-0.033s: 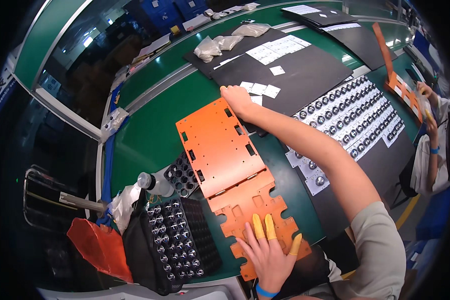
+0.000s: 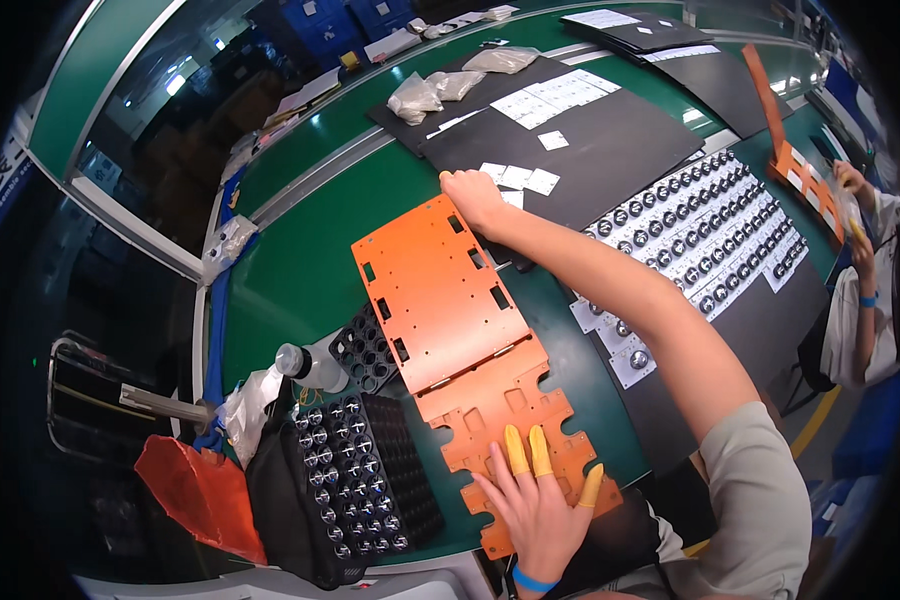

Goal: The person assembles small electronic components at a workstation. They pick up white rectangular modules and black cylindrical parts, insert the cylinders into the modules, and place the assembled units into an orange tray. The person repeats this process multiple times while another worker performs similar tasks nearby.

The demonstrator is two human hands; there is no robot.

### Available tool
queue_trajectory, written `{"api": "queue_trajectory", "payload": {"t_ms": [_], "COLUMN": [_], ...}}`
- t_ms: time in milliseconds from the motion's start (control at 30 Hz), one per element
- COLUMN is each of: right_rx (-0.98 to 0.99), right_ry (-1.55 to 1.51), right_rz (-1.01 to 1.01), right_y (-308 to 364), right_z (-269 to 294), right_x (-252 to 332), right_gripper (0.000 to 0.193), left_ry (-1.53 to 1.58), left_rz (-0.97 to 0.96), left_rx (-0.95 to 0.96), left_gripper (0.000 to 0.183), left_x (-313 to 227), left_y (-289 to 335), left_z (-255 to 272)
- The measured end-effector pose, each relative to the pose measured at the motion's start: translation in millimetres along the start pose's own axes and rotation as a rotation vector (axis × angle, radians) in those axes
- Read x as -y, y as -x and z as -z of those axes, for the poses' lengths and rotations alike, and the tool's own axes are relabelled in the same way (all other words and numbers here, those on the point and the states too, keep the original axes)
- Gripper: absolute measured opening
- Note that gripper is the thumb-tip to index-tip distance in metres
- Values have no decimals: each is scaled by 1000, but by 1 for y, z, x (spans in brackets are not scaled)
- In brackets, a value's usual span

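Observation:
In front of me lies an orange hinged plate fixture, its lower plate [image 2: 460,436] full of notches and cut-outs. The upper panel [image 2: 440,290], with slots and small holes, swings up from a hinge along the middle. My right hand [image 2: 473,200] reaches across and is closed on the panel's far top corner. My left hand [image 2: 542,520] lies spread on the near part of the lower plate, fingers apart, with yellow finger cots on its thumb and two fingers and a blue band at the wrist. What lies under its palm is hidden.
Left of the fixture stand a black tray of shiny round lenses [image 2: 350,480], an empty-celled black tray [image 2: 363,350] and a clear-topped bottle [image 2: 315,366]. White boards with lenses [image 2: 690,235] lie right on black sheets. A co-worker's hands [image 2: 860,215] hold another orange piece at far right.

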State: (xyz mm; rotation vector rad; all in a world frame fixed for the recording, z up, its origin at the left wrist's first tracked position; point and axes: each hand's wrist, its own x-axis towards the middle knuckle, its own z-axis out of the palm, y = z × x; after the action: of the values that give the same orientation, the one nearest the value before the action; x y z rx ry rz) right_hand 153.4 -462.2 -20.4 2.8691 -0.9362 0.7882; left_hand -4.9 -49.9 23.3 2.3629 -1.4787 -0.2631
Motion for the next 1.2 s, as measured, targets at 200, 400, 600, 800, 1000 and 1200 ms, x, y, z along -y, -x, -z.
{"api": "queue_trajectory", "payload": {"t_ms": [200, 400, 600, 800, 1000, 1200], "right_rx": [-40, -101, 182, 316, 105, 8], "right_ry": [52, 78, 22, 37, -22, 99], "right_rz": [74, 57, -21, -53, -33, 120], "right_y": [-9, 7, 31, 35, 38, 25], "right_z": [27, 39, 37, 48, 27, 19], "right_x": [-21, -47, -44, -25, -14, -31], "right_gripper": [18, 10, 29, 69, 55, 19], "left_ry": [-16, 2, 16, 34, 47, 152], "left_rz": [-16, -39, -51, -50, -78, -80], "left_rx": [-21, -65, -77, -101, -163, -202], "left_gripper": [88, 88, 86, 85, 82, 80], "left_x": [2, 4, 5, 6, 7, 8], "left_y": [5, 5, 6, 7, 6, 9], "left_z": [-5, -7, -7, -7, -9, -8]}}
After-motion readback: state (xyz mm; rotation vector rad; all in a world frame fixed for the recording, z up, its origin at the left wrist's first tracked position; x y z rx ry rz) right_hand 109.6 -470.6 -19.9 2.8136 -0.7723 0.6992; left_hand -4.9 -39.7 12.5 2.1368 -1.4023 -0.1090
